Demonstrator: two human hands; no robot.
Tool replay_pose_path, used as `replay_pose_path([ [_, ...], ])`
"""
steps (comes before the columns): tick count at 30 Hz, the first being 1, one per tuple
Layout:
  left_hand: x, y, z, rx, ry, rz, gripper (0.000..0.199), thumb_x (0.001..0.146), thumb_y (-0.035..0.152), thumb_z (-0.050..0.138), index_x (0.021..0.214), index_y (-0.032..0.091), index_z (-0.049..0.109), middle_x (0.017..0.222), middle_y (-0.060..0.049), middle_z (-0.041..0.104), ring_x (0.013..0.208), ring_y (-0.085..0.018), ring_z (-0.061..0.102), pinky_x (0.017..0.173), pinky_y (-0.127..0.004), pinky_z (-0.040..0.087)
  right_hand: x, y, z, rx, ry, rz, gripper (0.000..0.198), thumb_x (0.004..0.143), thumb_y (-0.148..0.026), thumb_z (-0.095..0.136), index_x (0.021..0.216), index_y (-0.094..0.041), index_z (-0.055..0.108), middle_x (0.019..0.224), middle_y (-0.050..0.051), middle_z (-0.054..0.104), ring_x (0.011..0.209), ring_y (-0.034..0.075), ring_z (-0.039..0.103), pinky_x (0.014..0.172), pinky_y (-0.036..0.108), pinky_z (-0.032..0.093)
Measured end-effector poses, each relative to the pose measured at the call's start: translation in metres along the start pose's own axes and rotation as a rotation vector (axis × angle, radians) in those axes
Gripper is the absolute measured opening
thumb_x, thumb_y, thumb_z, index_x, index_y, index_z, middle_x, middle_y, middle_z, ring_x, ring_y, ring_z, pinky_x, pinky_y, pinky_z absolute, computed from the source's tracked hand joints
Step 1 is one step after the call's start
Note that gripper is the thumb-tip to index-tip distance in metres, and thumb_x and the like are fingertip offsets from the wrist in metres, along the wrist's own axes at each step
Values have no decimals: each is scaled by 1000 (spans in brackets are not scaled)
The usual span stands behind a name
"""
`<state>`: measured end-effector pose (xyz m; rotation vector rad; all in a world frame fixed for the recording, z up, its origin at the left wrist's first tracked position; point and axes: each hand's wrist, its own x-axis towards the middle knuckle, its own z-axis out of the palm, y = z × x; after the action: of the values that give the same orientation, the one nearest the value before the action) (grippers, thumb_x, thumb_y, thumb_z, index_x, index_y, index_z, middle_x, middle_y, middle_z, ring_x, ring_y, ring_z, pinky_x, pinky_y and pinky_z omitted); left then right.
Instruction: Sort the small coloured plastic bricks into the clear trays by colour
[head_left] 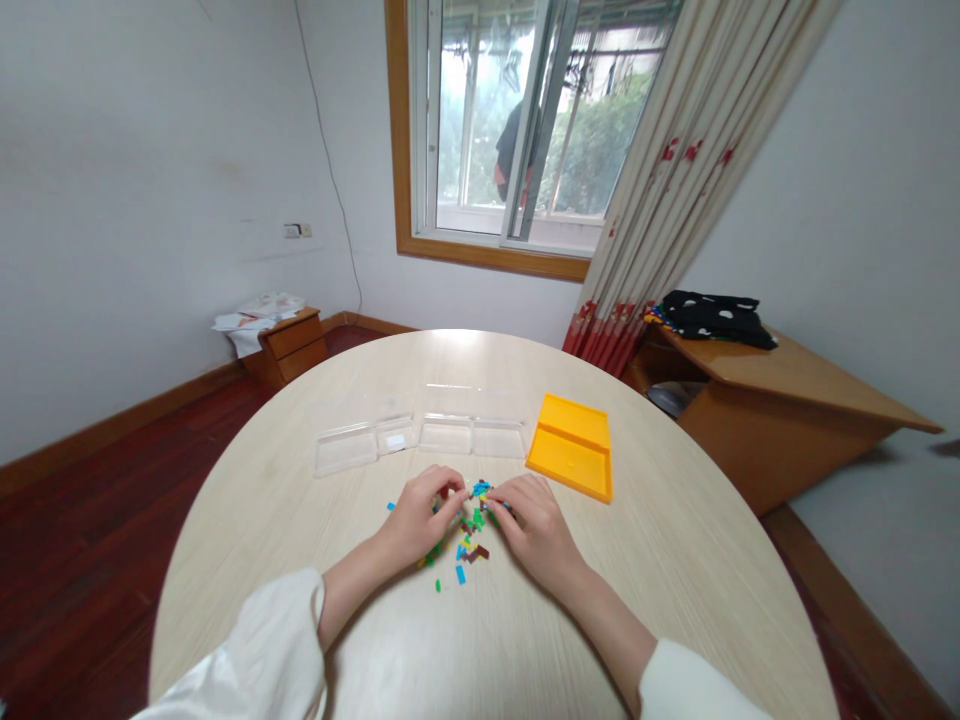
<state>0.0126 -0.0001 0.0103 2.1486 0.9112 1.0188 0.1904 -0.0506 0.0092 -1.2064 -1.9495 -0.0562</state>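
Small toy bricks (pixel 478 520) in blue, green, yellow and dark brown lie in a loose pile on the round table (pixel 450 660). My left hand (pixel 427 512) rests at the pile's left side, fingers curled and thumb and forefinger tips close together. Whatever they may hold is too small to make out. From the right, my right hand (pixel 536 525) reaches in with thumb and forefinger pinched at a small yellow brick (pixel 484 499). Both hands hide part of the pile. A blue brick (pixel 460 575) and a green one (pixel 438 585) lie nearer to me.
Beyond my hands stand clear plastic boxes (pixel 345 452), with another clear box (pixel 446 436) beside them. An open yellow case (pixel 571 462) lies to the right. Past the table are a small wooden cabinet (pixel 296 345), a curtain (pixel 675 170) and a wooden desk (pixel 795 385).
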Motion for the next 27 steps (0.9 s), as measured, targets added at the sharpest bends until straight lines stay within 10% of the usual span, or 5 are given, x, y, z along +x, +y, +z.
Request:
replay_pose_path([
  [10,4,-7,-5,130,-36,-1,30,82,29,47,55,16,48,57,0,50,61,-13,45,63,-26,37,-7,78,-36,-416,310,254,28,89,-34,43,73,-17,60,72,6,66,71,20,56,69,32,33],
  [27,2,-4,-18,137,-453,147,17,69,8,57,76,18,68,88,-3,60,89,-16,53,86,-31,35,-15,98,-34,-467,234,456,39,88,-35,35,96,-13,65,93,13,67,86,25,56,73,35,35],
])
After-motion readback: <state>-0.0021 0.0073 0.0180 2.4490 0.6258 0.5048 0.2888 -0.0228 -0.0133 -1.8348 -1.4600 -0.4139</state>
